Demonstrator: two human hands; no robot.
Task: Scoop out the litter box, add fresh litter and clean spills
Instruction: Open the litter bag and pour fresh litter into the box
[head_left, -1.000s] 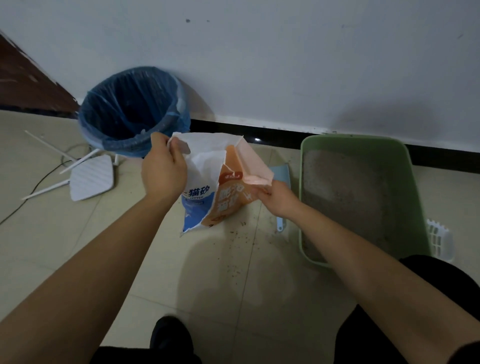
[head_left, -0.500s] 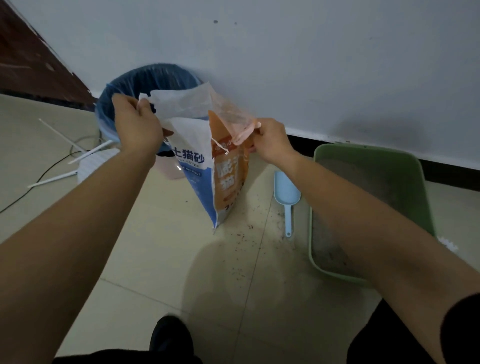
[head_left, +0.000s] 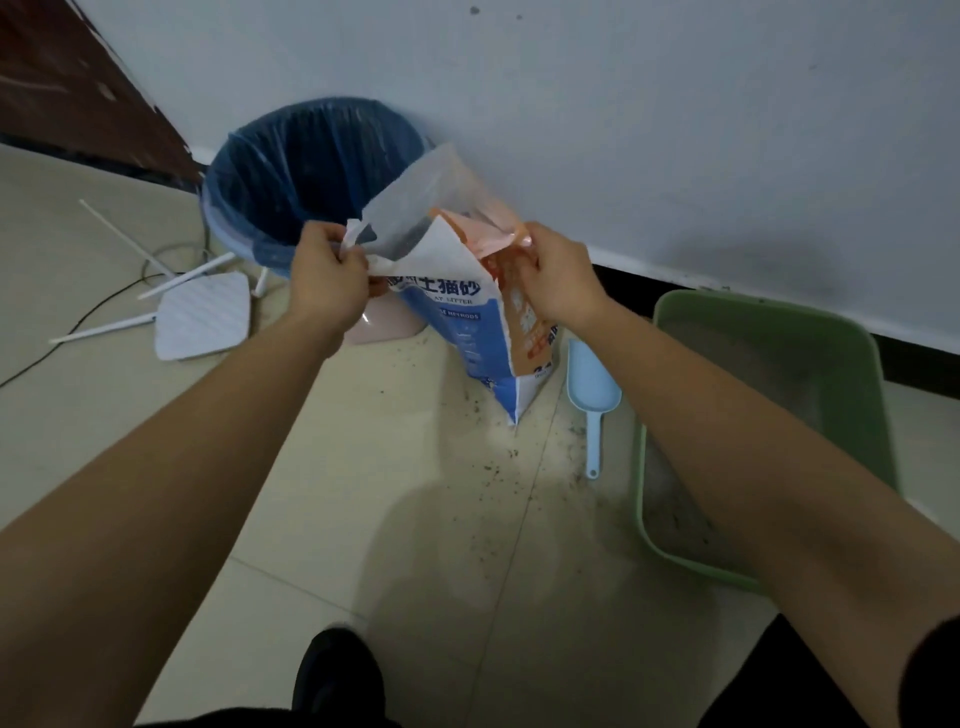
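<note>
A blue, white and orange cat litter bag (head_left: 467, 332) stands upright on the floor tiles, its mouth pulled open. My left hand (head_left: 326, 274) pinches the left edge of the mouth and my right hand (head_left: 556, 275) grips the orange right edge. To the right lies the green litter box (head_left: 852, 364) with grey litter inside, partly hidden by my right forearm. A light blue scoop (head_left: 593, 395) lies on the floor between bag and box. Dark litter crumbs (head_left: 519, 467) are scattered over the tiles below the bag.
A bin with a blue liner (head_left: 291, 182) stands against the wall just behind the bag. A white router (head_left: 202, 314) with antennas and a cable lies on the floor at left. My dark shoe (head_left: 337, 675) shows at the bottom.
The bag was lifted and carried left toward the bin, then came down; it now stands on the floor with both hands spreading its mouth.
</note>
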